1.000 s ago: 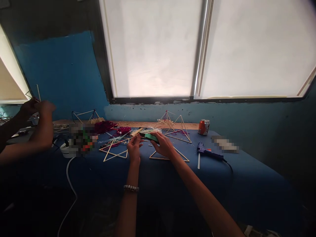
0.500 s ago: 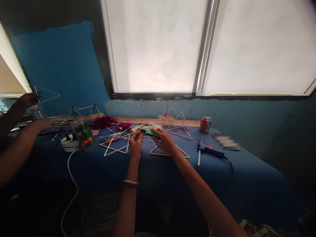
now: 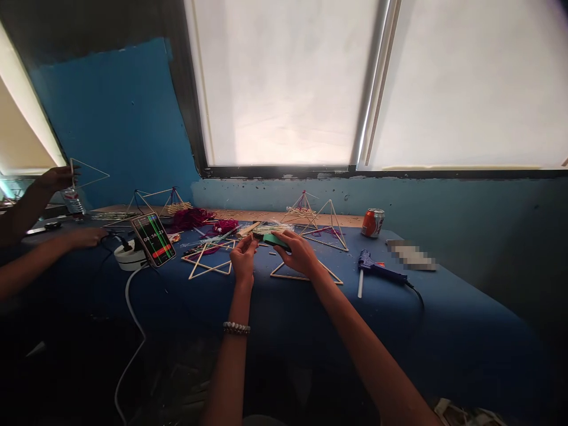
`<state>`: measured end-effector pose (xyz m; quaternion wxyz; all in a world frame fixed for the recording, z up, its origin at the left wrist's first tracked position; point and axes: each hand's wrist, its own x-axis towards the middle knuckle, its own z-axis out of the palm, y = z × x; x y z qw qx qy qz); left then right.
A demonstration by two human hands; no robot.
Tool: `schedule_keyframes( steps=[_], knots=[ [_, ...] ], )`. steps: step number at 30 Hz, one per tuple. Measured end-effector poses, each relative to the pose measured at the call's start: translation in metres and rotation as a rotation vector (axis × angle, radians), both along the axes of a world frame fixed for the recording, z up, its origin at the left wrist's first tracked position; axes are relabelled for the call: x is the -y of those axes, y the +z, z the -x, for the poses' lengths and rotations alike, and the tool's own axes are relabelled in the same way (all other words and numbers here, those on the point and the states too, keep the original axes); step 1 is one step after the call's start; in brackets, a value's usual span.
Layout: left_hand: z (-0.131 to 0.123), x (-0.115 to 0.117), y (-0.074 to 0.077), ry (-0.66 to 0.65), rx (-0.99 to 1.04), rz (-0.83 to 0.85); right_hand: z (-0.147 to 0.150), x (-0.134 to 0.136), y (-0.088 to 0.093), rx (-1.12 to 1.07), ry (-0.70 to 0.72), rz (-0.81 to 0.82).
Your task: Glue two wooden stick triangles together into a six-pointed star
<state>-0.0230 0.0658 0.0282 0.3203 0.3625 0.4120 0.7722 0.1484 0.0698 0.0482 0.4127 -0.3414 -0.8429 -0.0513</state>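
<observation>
My right hand is closed around a green-and-black hand tool, whose dark end points left. Its exact kind is not clear. My left hand is pinched at that dark end, and what its fingertips hold is too small to make out. Below and behind my right hand lies a triangle of thin wooden sticks, partly covered. Left of my left hand, a flat star-like frame of sticks rests on the blue table. Behind my hands are loose wooden sticks.
A glue gun and a soda can stand at right. Stick pyramids and red yarn are behind. A phone leans by a white power strip. At left, another person's hand holds a stick triangle.
The view has shifted slightly. The other person's lower hand has moved a little to the right. My hands keep nearly the same pose around the tool.
</observation>
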Motion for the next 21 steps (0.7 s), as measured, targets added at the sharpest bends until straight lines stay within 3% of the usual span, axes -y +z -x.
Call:
schedule_keyframes(
  steps=[9, 14, 21],
  knots=[
    [-0.0004, 0.0075, 0.0035, -0.017, -0.011, -0.051, 0.0006, 0.0047, 0.0043, 0.025, -0.07, 0.037],
    [-0.0013, 0.0082, 0.0045, -0.022, -0.003, -0.044, -0.0017, 0.0013, 0.0045, -0.118, -0.143, 0.032],
    [-0.0011, 0.0076, 0.0037, -0.029, 0.019, -0.062, 0.0003, 0.0021, 0.0005, 0.013, -0.019, 0.005]
  ],
)
